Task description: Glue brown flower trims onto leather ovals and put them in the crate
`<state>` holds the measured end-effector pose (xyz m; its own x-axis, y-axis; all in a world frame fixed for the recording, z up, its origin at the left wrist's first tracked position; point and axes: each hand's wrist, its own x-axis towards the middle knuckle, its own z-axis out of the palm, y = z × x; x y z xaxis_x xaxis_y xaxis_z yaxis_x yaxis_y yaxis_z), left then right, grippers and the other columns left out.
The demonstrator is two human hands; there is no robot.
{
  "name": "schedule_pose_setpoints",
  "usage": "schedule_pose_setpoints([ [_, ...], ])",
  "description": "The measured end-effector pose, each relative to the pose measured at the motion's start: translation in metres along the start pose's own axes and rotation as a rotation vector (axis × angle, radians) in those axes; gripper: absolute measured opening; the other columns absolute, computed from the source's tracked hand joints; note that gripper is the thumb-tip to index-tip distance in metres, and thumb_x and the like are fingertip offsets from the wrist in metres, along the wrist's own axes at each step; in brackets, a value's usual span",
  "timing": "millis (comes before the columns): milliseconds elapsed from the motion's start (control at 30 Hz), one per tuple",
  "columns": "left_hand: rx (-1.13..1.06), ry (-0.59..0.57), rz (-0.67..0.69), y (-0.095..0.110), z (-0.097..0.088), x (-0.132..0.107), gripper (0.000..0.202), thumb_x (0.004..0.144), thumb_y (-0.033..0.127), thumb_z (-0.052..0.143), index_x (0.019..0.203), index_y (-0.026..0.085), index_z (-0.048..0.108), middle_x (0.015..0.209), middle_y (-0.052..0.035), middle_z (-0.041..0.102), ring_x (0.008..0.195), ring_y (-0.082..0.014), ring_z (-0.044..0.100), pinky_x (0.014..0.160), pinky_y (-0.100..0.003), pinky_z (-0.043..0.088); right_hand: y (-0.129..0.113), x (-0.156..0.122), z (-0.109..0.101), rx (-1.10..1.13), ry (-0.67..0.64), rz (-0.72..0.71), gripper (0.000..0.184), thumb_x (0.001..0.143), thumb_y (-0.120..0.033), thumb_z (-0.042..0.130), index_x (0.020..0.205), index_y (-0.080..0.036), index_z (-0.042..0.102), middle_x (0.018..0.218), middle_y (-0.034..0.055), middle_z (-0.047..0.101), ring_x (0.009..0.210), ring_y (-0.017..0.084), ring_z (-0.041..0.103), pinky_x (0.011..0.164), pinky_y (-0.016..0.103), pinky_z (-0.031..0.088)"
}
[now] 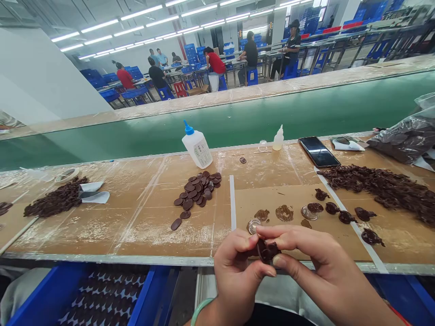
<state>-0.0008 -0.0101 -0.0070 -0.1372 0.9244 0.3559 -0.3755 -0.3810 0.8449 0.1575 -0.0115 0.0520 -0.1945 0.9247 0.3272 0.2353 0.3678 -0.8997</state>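
Observation:
Near the table's front edge, my left hand [234, 271] and my right hand [316, 260] pinch one small dark brown piece [267, 251] between thumbs and fingertips. It seems to be an oval disc with a curled part on it; the fingers cover some of it. Just beyond my fingertips lies a small clear round dish [254, 225], with wet brown smears [284, 213] beside it. A second clear dish [308, 213] has a brown disc on its rim. Several similar brown pieces [346, 217] with curly ends lie to the right.
A pile of flat brown discs [197, 192] lies left of a white tape strip [232, 203]. Behind stand a blue-capped bottle [200, 151] and a small dropper bottle [278, 140]. A phone [318, 151] and curly brown pieces [377, 185] lie right. A blue crate [146, 294] sits below.

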Motion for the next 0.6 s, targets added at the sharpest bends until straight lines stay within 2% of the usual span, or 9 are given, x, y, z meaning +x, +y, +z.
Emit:
schedule_pose_setpoints([
  [400, 0.006, 0.001, 0.006, 0.0013, 0.0006, -0.0002, 0.032, 0.066, 0.033, 0.096, 0.091, 0.026, 0.077, 0.078, 0.0018, 0.065, 0.069, -0.0098, 0.063, 0.063, -0.015, 0.056, -0.0031, 0.0006, -0.0007, -0.004, -0.015, -0.003, 0.012, 0.089, -0.016, 0.069, 0.087, -0.027, 0.068, 0.112, -0.0011, 0.082, 0.105, 0.018, 0.078, 0.088, 0.022, 0.063],
  [600, 0.036, 0.008, 0.023, 0.0037, 0.0005, 0.0002, 0.032, 0.065, 0.035, 0.096, 0.089, 0.025, 0.078, 0.077, 0.0006, 0.066, 0.068, -0.0120, 0.065, 0.062, -0.018, 0.057, -0.0025, -0.0006, -0.0003, -0.009, -0.021, -0.022, 0.011, 0.090, -0.016, 0.068, 0.086, -0.026, 0.067, 0.114, 0.0014, 0.082, 0.108, 0.019, 0.077, 0.090, 0.023, 0.062],
])
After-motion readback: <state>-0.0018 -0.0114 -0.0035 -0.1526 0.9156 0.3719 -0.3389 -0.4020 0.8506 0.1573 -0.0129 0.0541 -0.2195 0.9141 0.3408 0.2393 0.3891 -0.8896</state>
